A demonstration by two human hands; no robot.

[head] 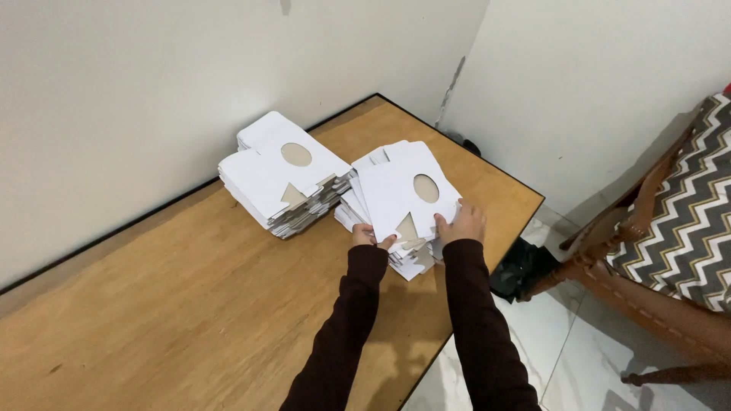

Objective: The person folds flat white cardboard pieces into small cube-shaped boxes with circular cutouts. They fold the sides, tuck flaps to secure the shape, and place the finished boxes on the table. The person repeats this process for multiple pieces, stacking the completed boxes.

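Observation:
Two stacks of flat white die-cut cardboard blanks with oval holes lie on a wooden table (175, 297). The left stack (278, 179) is neat and untouched. The right stack (396, 198) is looser. Both hands grip the near edge of its top white cardboard blank (403, 194). My left hand (369, 236) pinches the lower left corner. My right hand (461, 223) holds the lower right edge, thumb on top. Dark long sleeves cover both arms.
The table stands in a corner against white walls, its right edge near my arms. A wooden chair with a zigzag-patterned cushion (678, 221) stands at the right on a white tiled floor (579, 358). A dark object (521, 266) lies on the floor beside the table.

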